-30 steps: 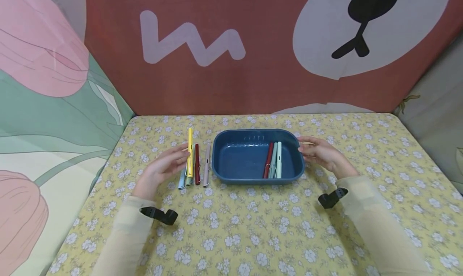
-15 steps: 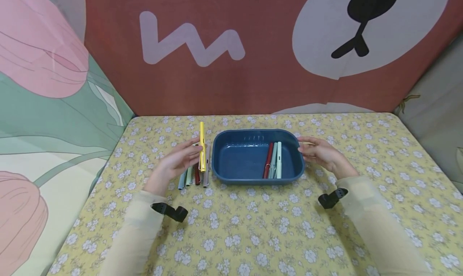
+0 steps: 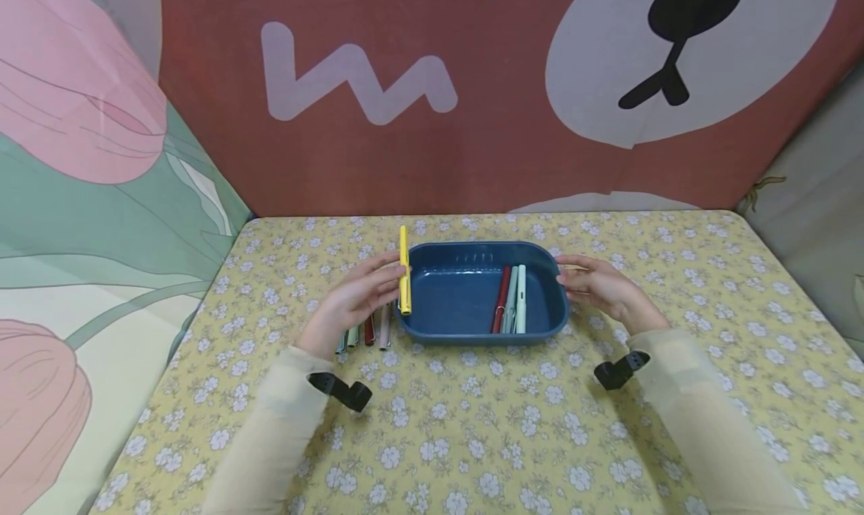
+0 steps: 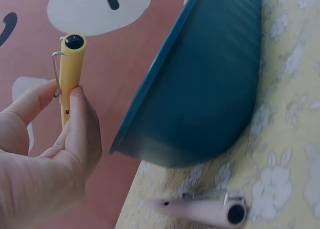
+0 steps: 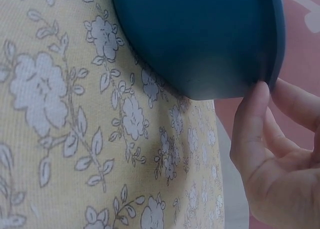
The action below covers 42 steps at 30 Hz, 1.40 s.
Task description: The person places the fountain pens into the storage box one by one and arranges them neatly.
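Note:
In the head view my left hand [image 3: 361, 290] pinches a yellow pen [image 3: 404, 275] between thumb and fingers. This pen stands nearly upright over the left rim of a blue plastic bin [image 3: 445, 338]; the left wrist view shows its black round end and wire clip. Fingertips of my right hand [image 3: 604, 290] touch the bin's right rim from outside, the thumb against the wall in the right wrist view. Inside the bin, toward the right, lie a dark red pen [image 3: 501, 301], a grey-green pen [image 3: 511, 297] and a mint pen [image 3: 521, 297].
Left of the bin several pens lie on the flowered tablecloth [image 3: 466, 425], partly hidden by my left hand. Among them are a pale lilac pen [image 3: 385, 333], another dark red pen [image 3: 369, 332] and a light green pen [image 3: 353, 337]. A printed red cloth backdrop [image 3: 405, 163] hangs behind the table.
My left hand has carried the yellow pen rightward, from above the loose pens to the bin's left rim. The bin, the right hand and the pens inside have stayed put.

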Available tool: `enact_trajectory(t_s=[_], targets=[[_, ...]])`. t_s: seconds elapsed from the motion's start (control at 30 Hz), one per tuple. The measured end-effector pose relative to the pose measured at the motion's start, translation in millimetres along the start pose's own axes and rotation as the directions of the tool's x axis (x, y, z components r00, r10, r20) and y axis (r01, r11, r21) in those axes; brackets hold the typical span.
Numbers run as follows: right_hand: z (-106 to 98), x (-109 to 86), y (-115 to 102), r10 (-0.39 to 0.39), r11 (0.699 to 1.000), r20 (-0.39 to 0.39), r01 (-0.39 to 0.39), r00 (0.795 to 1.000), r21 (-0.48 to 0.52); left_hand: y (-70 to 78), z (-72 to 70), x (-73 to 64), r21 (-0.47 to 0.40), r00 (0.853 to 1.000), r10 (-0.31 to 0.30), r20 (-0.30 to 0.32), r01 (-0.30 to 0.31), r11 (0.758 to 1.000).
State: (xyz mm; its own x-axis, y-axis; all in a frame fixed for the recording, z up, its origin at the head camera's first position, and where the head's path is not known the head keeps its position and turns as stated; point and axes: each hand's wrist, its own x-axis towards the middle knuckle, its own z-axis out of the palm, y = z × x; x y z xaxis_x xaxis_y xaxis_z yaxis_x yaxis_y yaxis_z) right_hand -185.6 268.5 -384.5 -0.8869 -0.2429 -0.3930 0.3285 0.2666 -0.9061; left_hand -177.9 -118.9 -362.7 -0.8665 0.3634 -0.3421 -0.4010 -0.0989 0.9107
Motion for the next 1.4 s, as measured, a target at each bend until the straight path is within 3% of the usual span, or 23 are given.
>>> enact_trajectory(t_s=[0.4,0.7,1.03,1.4], targets=[[1,1.8,1,-0.014,0.998,0.019,0.013,1.0,0.055,-3.4,28.6,14.5,0.135,0.999,-0.016,-0.035,0.02,0.991],[-1,2.4,2,-0.009,0.998,0.02,0.008,1.0,0.057,-8.3,51.4,27.7,0.179,0.999,-0.007,-0.053,0.016,0.984],[-1,2.8,2,-0.009,0.998,0.013,0.008,1.0,0.065,-12.5,72.9,38.5,0.183,0.999,-0.027,-0.032,0.033,0.983],[0,2.0,1,-0.006,0.998,0.015,0.005,1.0,0.063,-25.3,89.8,48.3,0.25,0.998,-0.059,-0.016,0.061,0.966]])
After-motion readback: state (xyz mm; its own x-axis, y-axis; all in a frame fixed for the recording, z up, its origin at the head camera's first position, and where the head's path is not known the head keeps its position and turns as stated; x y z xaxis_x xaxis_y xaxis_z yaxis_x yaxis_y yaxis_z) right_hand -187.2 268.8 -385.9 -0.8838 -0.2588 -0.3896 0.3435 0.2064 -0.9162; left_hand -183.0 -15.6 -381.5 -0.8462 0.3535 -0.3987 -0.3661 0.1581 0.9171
